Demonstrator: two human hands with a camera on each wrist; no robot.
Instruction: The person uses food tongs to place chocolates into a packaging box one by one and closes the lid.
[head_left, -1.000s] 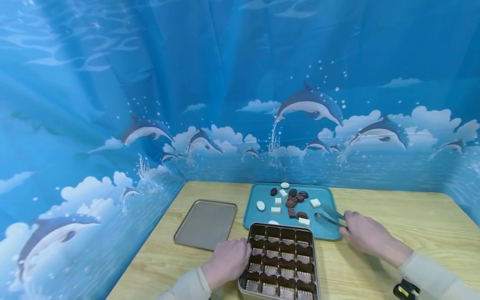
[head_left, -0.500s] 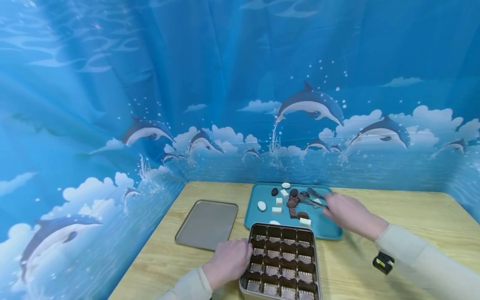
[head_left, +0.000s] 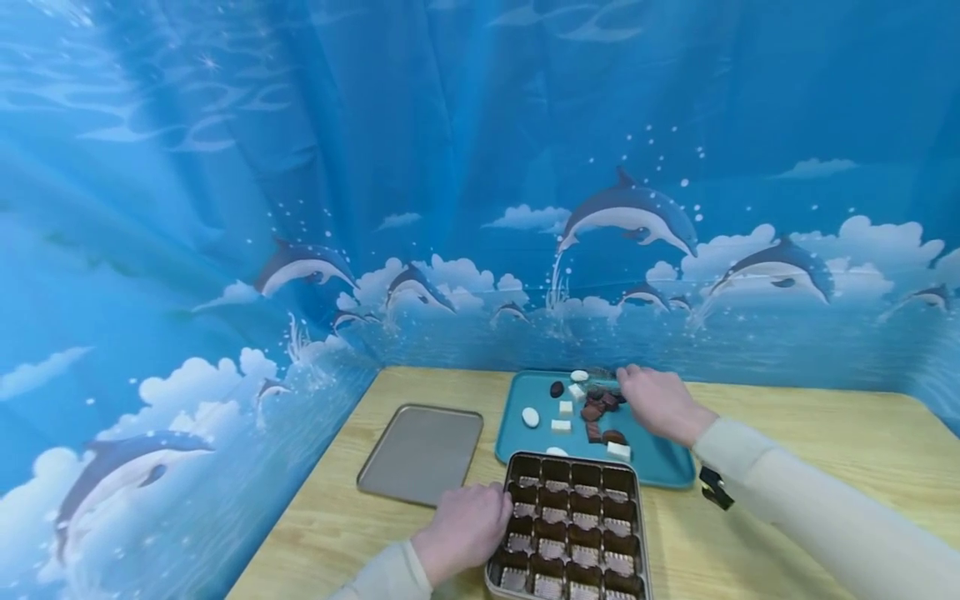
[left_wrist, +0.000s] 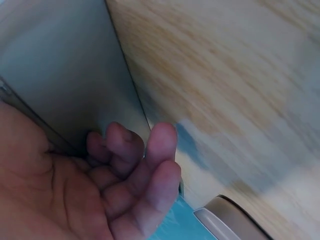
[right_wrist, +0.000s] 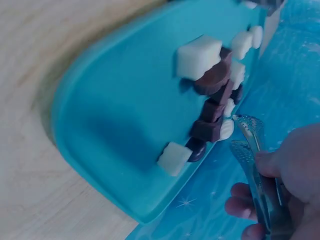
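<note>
At the left side of a metal box (head_left: 573, 457) with a brown divided insert, my left hand (head_left: 465, 525) grips the rim. In the left wrist view its curled fingers (left_wrist: 162, 142) lie by the box's outer wall (left_wrist: 65, 60). My right hand (head_left: 660, 404) holds metal tongs (right_wrist: 260, 185), whose tips stand apart with nothing seen between them. They hover near the far edge of a teal tray (head_left: 510, 433). On that tray lie brown chocolates (head_left: 592, 412) in a cluster, white square pieces (head_left: 561, 426) and white oval pieces (head_left: 531, 417). The right hand hides part of the tray.
A flat grey-brown metal tray (head_left: 420, 454) lies left of the box on the wooden table (head_left: 787, 467). Behind and to the left hangs a blue curtain (head_left: 465, 167) printed with dolphins. A small black device (head_left: 716, 487) is at the right sleeve.
My right hand, with the tongs, has moved left and away from me, from the tray's right side to its far edge. The left hand has kept its place on the box.
</note>
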